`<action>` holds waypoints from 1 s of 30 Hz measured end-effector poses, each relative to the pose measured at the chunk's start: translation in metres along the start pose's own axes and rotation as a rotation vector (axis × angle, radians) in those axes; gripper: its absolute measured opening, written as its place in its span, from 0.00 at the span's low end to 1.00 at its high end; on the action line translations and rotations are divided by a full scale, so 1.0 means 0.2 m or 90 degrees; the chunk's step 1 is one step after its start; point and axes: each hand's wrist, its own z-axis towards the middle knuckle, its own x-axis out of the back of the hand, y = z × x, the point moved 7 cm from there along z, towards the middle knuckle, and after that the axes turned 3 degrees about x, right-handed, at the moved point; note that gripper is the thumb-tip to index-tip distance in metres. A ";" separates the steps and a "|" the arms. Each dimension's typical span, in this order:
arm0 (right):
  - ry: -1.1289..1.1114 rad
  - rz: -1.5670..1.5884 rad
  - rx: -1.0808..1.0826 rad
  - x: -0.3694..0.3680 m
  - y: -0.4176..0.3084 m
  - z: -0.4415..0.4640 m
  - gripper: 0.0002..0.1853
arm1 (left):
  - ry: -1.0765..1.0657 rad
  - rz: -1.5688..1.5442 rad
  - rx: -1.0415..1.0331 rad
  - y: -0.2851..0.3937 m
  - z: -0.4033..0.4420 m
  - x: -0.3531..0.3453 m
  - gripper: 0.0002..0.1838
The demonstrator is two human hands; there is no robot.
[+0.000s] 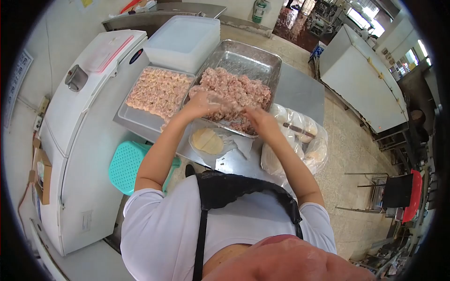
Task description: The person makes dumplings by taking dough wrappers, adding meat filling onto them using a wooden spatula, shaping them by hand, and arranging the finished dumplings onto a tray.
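Observation:
A deep metal tray on the steel table holds a mound of pink minced meat. My left hand is over the mound's near left side, fingers stretched toward the middle and somewhat blurred. At the near right edge of the meat is my right hand, its fingertips against or in the mince; their grip is hidden. Just in front of the tray, a stack of round pale dough wrappers lies on clear plastic. A shallow tray to the left carries rows of small meat-filled pieces.
Right of the tray sits a clear plastic bag with stacks of white rounds. Lidded translucent containers stand at the back left. A white chest freezer with a metal cup flanks the table, near a turquoise stool.

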 end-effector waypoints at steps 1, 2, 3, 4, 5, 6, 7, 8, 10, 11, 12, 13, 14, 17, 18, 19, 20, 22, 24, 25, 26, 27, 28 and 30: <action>-0.011 -0.017 -0.044 -0.04 0.10 0.00 0.13 | 0.000 -0.002 0.004 -0.04 -0.02 -0.01 0.26; -0.118 -0.129 -0.101 -0.01 0.15 -0.01 0.13 | 0.103 0.055 -0.068 -0.05 -0.04 0.03 0.29; -0.118 -0.123 -0.101 0.03 0.16 -0.03 0.13 | 0.199 0.117 -0.140 0.02 -0.10 0.09 0.33; -0.141 -0.110 -0.128 0.05 0.18 -0.07 0.14 | 0.195 0.119 -0.136 0.04 -0.13 0.11 0.33; -0.165 -0.101 -0.149 0.07 0.19 -0.08 0.15 | 0.088 0.005 -0.006 0.15 -0.17 0.13 0.37; -0.169 -0.099 -0.149 0.11 0.16 -0.10 0.15 | -0.024 -0.110 0.126 0.18 -0.22 0.10 0.41; -0.130 0.004 -0.164 0.18 0.12 -0.10 0.15 | -0.024 -0.111 0.128 0.12 -0.21 0.10 0.41; -0.088 0.104 -0.177 0.24 0.08 -0.09 0.15 | 0.086 0.018 -0.051 0.12 -0.17 0.15 0.39; -0.079 0.173 -0.154 0.30 -0.08 -0.07 0.15 | 0.197 0.143 -0.233 0.21 -0.19 0.21 0.37; -0.068 0.244 -0.134 0.31 -0.16 -0.06 0.15 | 0.088 0.122 -0.180 0.24 -0.17 0.19 0.35; -0.065 0.240 -0.137 0.26 -0.19 -0.04 0.15 | -0.021 0.100 -0.128 0.25 -0.15 0.15 0.33; -0.072 0.249 -0.114 0.18 -0.22 -0.03 0.15 | -0.024 0.098 -0.133 0.23 -0.12 0.16 0.33; -0.078 0.258 -0.093 0.13 -0.25 -0.02 0.14 | 0.007 0.128 -0.216 0.24 -0.10 0.17 0.32; -0.118 0.195 -0.091 0.16 -0.22 0.05 0.14 | 0.031 0.168 -0.256 0.19 -0.08 0.20 0.32; -0.117 0.194 -0.094 0.19 -0.29 0.06 0.14 | 0.021 0.179 -0.208 0.15 -0.07 0.20 0.34; -0.079 0.051 -0.109 0.28 -0.36 0.08 0.13 | 0.020 0.179 -0.211 0.11 -0.04 0.21 0.34; -0.041 -0.093 -0.122 0.34 -0.43 0.09 0.13 | 0.027 0.158 -0.188 0.04 0.01 0.22 0.35; 0.009 -0.055 -0.104 0.28 -0.53 0.09 0.12 | 0.030 0.135 -0.167 -0.02 0.05 0.25 0.36; -0.019 -0.053 -0.141 0.25 -0.58 0.11 0.12 | 0.043 0.107 -0.244 0.03 0.01 0.30 0.38; -0.018 -0.055 -0.149 0.24 -0.58 0.10 0.12 | 0.035 0.105 -0.246 0.03 -0.02 0.32 0.38; 0.006 0.004 -0.172 0.25 -0.56 0.08 0.13 | 0.004 0.068 -0.244 0.12 -0.10 0.37 0.37; 0.030 0.062 -0.192 0.27 -0.55 0.07 0.14 | -0.025 0.030 -0.241 0.16 -0.14 0.40 0.37; 0.040 0.154 -0.251 0.28 -0.55 0.05 0.15 | -0.031 0.028 -0.243 0.14 -0.16 0.41 0.37; 0.013 0.169 -0.265 0.26 -0.65 0.07 0.15 | -0.037 0.038 -0.237 0.10 -0.19 0.44 0.33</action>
